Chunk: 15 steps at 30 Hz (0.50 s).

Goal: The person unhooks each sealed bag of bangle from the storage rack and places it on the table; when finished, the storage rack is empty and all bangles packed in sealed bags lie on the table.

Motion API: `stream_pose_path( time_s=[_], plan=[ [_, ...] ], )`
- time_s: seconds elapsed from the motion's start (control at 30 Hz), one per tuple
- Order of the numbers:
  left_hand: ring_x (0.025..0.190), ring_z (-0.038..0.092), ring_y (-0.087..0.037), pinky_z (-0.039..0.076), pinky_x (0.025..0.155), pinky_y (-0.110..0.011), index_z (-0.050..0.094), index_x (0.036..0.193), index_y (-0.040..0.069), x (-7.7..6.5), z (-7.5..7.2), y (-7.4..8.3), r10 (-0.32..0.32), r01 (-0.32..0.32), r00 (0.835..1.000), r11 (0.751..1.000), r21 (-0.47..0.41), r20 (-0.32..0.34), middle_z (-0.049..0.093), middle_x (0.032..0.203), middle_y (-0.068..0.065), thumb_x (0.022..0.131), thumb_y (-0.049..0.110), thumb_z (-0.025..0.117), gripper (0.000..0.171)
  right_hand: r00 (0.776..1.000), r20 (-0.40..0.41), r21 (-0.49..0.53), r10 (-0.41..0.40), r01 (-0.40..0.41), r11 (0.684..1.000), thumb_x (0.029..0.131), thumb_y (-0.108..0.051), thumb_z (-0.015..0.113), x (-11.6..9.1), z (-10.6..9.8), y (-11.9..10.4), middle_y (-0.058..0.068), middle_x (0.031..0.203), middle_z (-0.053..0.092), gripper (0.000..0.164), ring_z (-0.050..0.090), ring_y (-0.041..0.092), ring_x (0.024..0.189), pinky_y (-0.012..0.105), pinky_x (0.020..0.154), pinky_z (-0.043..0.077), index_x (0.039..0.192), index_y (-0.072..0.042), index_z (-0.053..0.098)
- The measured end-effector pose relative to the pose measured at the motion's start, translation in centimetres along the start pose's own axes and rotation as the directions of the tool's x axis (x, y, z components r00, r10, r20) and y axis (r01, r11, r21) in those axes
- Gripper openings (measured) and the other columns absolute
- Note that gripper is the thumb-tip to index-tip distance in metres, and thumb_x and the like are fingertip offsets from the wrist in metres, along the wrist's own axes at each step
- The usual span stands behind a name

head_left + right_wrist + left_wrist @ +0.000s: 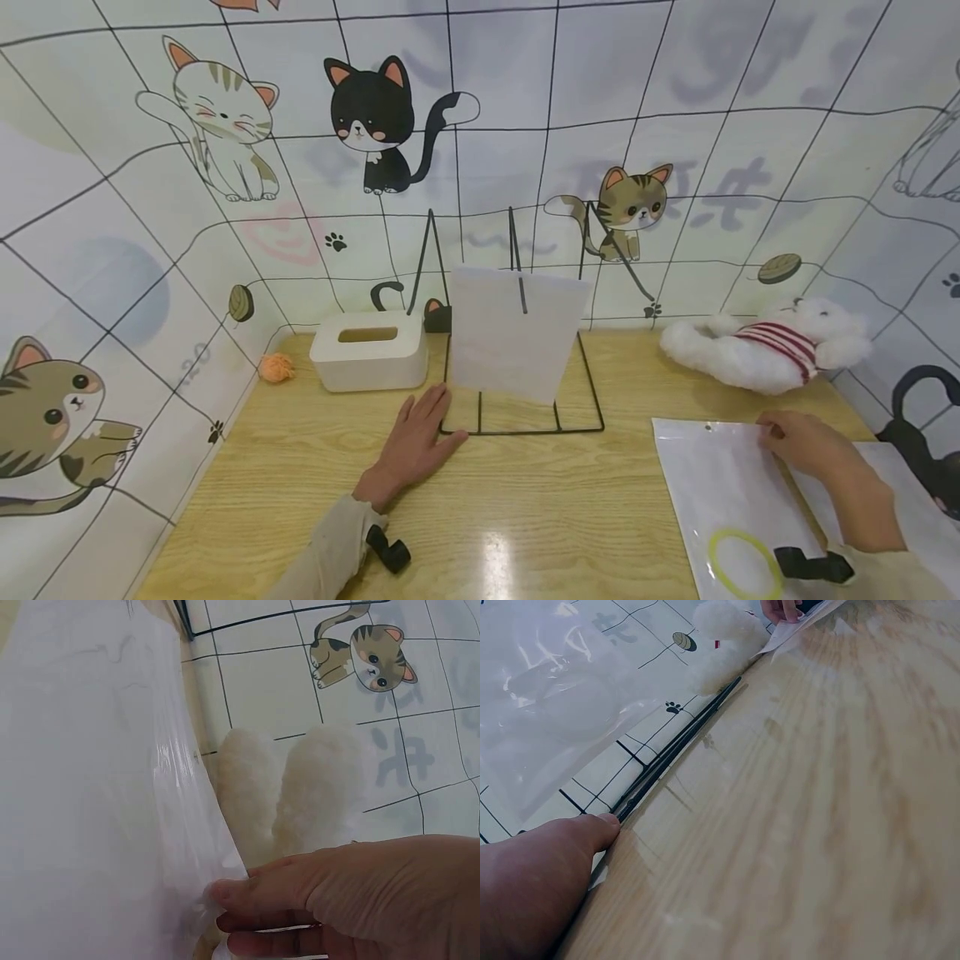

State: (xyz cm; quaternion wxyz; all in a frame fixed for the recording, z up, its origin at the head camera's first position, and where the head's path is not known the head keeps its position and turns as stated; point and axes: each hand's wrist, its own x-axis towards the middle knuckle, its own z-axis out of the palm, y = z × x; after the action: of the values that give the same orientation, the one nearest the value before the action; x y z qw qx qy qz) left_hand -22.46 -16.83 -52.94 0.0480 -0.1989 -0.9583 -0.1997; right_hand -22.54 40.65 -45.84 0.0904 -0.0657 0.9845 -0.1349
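My left hand (412, 442) lies flat on the table with its fingers straight, at the front left corner of a black wire rack (525, 432). In the left wrist view, the thumb (592, 831) touches the rack's base wire. A white plastic bag (517, 333) hangs upright on this rack. At the right, my right hand (825, 458) pinches the top edge of another white plastic bag (705, 475) lying on the table. The right wrist view shows thumb and fingers closed on that bag's edge (172, 787). A yellow ring (738, 533) shows on the lying bag.
Left of the rack stands a white tissue box (367, 367), with an orange pompom (276, 367) beside it. A white plush toy (772, 346) in a striped top lies at the back right. More white sheeting (907, 492) extends beyond the right hand. Cat-patterned walls surround the wooden table (555, 500).
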Motion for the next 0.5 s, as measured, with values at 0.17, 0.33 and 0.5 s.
stream_pose_path(
  time_s=[0.17, 0.33, 0.5],
  plan=[
    [0.155, 0.019, -0.024, 0.011, 0.124, -0.054, 0.026, 0.158, 0.005, -0.04, -0.01, 0.06, 0.001, -0.001, 1.0, 1.0, -0.009, -0.004, 0.023, 0.166, -0.009, 0.101, 0.054, 0.048, 0.078, 0.999, 0.032, 0.032, 0.031, -0.032, 0.999, 0.089, -0.007, 0.065, 0.01, -0.23, 0.17, 0.024, 0.088, 0.063, 0.036, 0.061, 0.03, 0.077, 0.046, 0.066, 0.052, 0.115, 0.016, 0.056],
    [0.155, 0.019, -0.024, 0.01, 0.124, -0.054, 0.026, 0.158, 0.005, -0.05, -0.01, 0.06, 0.003, -0.003, 1.0, 1.0, -0.015, -0.006, 0.023, 0.166, -0.009, 0.101, 0.054, 0.048, 0.078, 0.999, 0.013, 0.043, 0.045, -0.045, 0.998, 0.092, -0.01, 0.064, -0.27, -0.42, 0.15, 0.027, 0.091, 0.063, 0.038, 0.061, 0.033, 0.079, 0.047, 0.066, 0.052, 0.118, 0.015, 0.055],
    [0.155, 0.02, -0.025, 0.011, 0.124, -0.054, 0.026, 0.158, 0.005, -0.02, 0.04, -0.02, 0.005, -0.005, 1.0, 1.0, -0.011, -0.012, 0.023, 0.166, -0.01, 0.101, 0.053, 0.049, 0.078, 0.997, -0.072, 0.048, 0.005, -0.002, 0.999, 0.097, -0.014, 0.061, -0.44, -0.64, -0.39, 0.03, 0.095, 0.063, 0.03, 0.062, 0.039, 0.083, 0.053, 0.069, 0.052, 0.111, 0.013, 0.06]
  ],
)
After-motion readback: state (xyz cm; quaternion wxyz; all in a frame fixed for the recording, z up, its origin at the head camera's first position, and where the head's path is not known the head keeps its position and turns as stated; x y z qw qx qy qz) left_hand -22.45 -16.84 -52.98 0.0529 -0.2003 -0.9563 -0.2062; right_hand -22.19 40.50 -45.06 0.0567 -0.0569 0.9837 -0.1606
